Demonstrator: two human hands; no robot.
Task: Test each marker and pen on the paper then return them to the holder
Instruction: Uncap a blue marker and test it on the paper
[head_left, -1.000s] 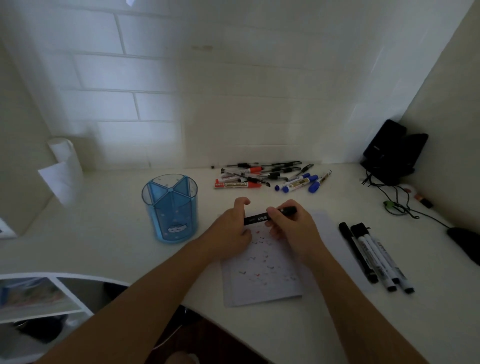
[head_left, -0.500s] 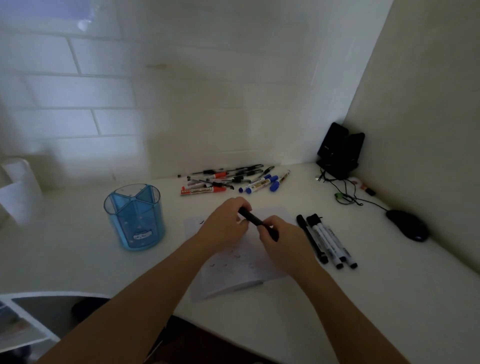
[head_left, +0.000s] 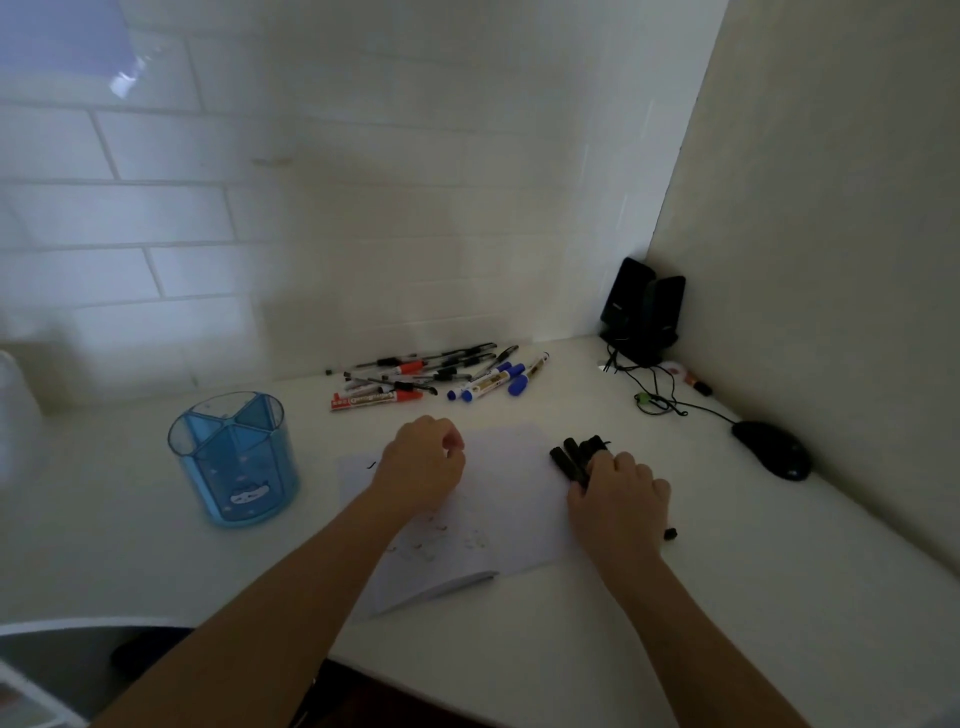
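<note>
Right hand (head_left: 618, 499) curls over the black markers (head_left: 569, 460) beside the paper's (head_left: 509, 499) right edge. Left hand (head_left: 423, 467) rests curled on it, contents unclear. Barrels are probably light, stiff and smooth: pinch mid-barrel. Blue holder (head_left: 234, 462) stands left.

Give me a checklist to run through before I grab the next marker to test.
1. Paper on the desk, writing space left: ok.
2. Blue holder upright, top open: ok.
3. Left hand free: cannot tell, its fingers are curled over the paper.
4. Right hand gripping one of the black markers: cannot tell, it covers them.
5. Caps on those markers: cannot tell.
6. Pile of pens by the wall unobstructed: ok.
</note>
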